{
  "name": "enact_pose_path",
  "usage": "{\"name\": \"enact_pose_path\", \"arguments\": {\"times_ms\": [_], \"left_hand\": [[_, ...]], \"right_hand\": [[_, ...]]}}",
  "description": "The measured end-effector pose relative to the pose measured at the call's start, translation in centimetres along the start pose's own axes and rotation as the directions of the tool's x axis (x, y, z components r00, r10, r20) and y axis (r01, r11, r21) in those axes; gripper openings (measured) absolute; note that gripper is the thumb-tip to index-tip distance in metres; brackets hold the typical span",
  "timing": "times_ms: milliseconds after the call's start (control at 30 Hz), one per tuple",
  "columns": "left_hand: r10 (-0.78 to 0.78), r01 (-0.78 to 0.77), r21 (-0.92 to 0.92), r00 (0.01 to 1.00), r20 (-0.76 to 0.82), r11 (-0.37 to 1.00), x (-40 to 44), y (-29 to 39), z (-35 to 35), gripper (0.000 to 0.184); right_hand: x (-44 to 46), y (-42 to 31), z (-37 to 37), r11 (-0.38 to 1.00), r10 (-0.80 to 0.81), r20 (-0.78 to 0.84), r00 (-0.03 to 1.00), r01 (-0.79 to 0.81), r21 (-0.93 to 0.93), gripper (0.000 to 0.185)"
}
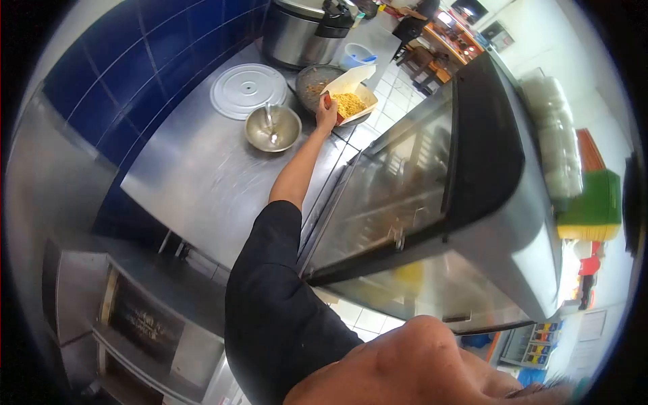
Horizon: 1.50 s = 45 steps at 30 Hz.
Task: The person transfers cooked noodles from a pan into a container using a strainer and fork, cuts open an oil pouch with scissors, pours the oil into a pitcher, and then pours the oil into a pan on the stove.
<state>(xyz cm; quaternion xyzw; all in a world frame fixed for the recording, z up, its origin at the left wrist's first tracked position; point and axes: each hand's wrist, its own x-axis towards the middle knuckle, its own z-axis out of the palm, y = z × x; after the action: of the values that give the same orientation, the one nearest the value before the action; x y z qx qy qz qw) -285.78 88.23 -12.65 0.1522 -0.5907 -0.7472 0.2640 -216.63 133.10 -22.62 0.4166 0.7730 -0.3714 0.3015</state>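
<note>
My left hand [326, 114], at the end of a black-sleeved arm, grips the near-left side of an open takeaway box [358, 80] with a white inside and red on the outside. Loose yellowish food [348, 104] fills part of the box. The box is over the right part of a dark round pan [311, 79] with brown food remains in it. To the left, a metal bowl [255, 135] has a shiny utensil [269, 116] in it. Behind the bowl lies a round, light-grey lid [248, 91]. My right hand is not in view.
A large metal cooker [298, 35] and a clear tub [356, 56] with something blue inside stand at the back of the steel table [196, 175]. The glass display case [398, 182] rises close on the right. Steel equipment [145, 324] is at lower left.
</note>
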Motion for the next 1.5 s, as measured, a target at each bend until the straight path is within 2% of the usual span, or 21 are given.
{"name": "enact_pose_path", "arguments": {"times_ms": [267,367,500,567,633,700,733,800,833,867,900,933,1033,1133,1233,1267,1333,1367,1400,1467,1500], "left_hand": [[-0.269,0.270,0.203,0.963,-0.035,0.941,4.4,-3.7,6.4,0.061],[-0.241,0.243,0.267,0.970,-0.039,0.933,5.6,-5.5,6.5,0.066],[0.030,-0.055,0.425,0.997,0.067,0.904,1.6,-3.8,3.3,0.061],[0.167,-0.195,0.171,0.972,0.162,0.966,-2.2,-3.4,0.4,0.044],[-0.151,0.246,-0.201,0.906,0.394,0.948,-7.5,0.9,-4.2,0.031],[-0.098,0.211,-0.271,0.921,0.378,0.939,-12.4,7.6,-9.6,0.029],[-0.063,0.148,-0.158,0.891,0.451,0.976,-12.0,7.0,-12.5,0.033],[0.034,0.276,-0.515,0.858,0.513,0.811,-16.1,15.4,-17.0,0.033],[0.082,0.353,-0.647,0.836,0.542,0.676,-18.4,19.8,-19.1,0.034],[0.085,0.323,-0.626,0.843,0.531,0.710,-13.7,15.6,-25.4,0.040],[0.432,0.461,-0.715,0.580,0.691,0.526,-19.1,22.5,-22.6,0.027],[0.685,0.664,-0.607,0.191,0.703,0.436,-24.5,29.5,-19.9,0.017],[0.877,0.804,-0.412,-0.260,0.405,0.429,-38.9,36.0,-12.0,0.036],[0.871,0.895,0.150,-0.444,0.212,0.420,-53.5,34.6,-5.6,0.028],[0.821,0.626,0.673,-0.568,0.049,0.393,-73.4,33.3,-3.3,0.036],[0.751,0.520,0.769,-0.655,0.081,0.371,-78.9,31.6,-3.8,0.036],[0.544,0.372,0.775,-0.838,0.044,0.511,-90.7,30.7,-5.7,0.043],[0.241,0.228,0.818,-0.964,0.113,0.528,-96.6,30.3,-7.6,0.044],[0.032,0.072,0.759,-0.997,0.067,0.647,-103.1,31.7,-10.1,0.044],[-0.024,-0.130,0.306,-0.944,-0.328,0.943,-113.9,36.6,-15.2,0.044],[-0.084,-0.088,-0.016,-0.859,-0.505,0.996,-118.1,39.2,-17.2,0.044]], "right_hand": [[-0.3,-5.3,-1.8,0.999,0.022,-0.027,0.999,-0.023,-0.042,0.040],[-0.3,-6.3,-2.1,0.999,0.014,-0.022,1.000,-0.015,-0.051,0.039],[0.3,-5.9,-2.4,0.999,-0.009,-0.010,1.000,0.008,-0.046,0.037],[1.2,-4.7,-1.9,0.999,-0.030,-0.022,0.999,0.029,-0.020,0.037],[2.0,-1.3,-0.8,0.998,-0.060,-0.059,0.996,0.060,-0.009,0.036],[4.3,4.6,2.0,0.956,-0.218,-0.114,0.969,0.189,-0.225,0.036],[5.7,7.7,4.0,0.815,-0.374,-0.111,0.921,0.269,-0.512,0.035],[8.3,11.1,6.6,0.604,-0.497,-0.192,0.846,0.178,-0.777,0.035],[10.0,12.3,7.9,0.904,-0.272,-0.366,0.890,0.106,-0.414,0.035],[7.8,11.2,8.5,0.936,-0.301,-0.468,0.831,0.162,-0.314,0.029],[4.7,10.4,7.6,0.846,-0.395,-0.334,0.856,0.197,-0.495,0.024],[2.4,9.7,7.7,0.916,-0.272,-0.322,0.907,0.142,-0.375,0.023],[-4.4,12.2,9.4,0.961,0.084,-0.611,0.787,0.099,0.259,0.051],[-11.4,17.1,10.2,0.898,0.104,-0.551,0.828,0.161,0.410,0.055],[-19.8,24.4,12.6,0.893,0.154,-0.659,0.736,0.182,0.412,0.040],[-22.9,26.9,12.9,0.785,0.218,-0.510,0.832,0.161,0.599,0.036],[-27.9,31.5,15.5,0.551,0.477,-0.501,0.722,0.199,0.811,0.027],[-30.1,34.5,17.8,0.403,0.603,-0.473,0.642,0.266,0.876,0.025],[-32.2,37.2,21.3,0.429,0.734,-0.531,0.424,0.317,0.846,0.025],[-36.1,41.1,29.8,0.510,0.851,-0.518,-0.081,0.357,0.783,0.031],[-40.8,41.2,32.1,0.139,0.988,-0.157,0.002,0.452,0.881,0.031]]}}
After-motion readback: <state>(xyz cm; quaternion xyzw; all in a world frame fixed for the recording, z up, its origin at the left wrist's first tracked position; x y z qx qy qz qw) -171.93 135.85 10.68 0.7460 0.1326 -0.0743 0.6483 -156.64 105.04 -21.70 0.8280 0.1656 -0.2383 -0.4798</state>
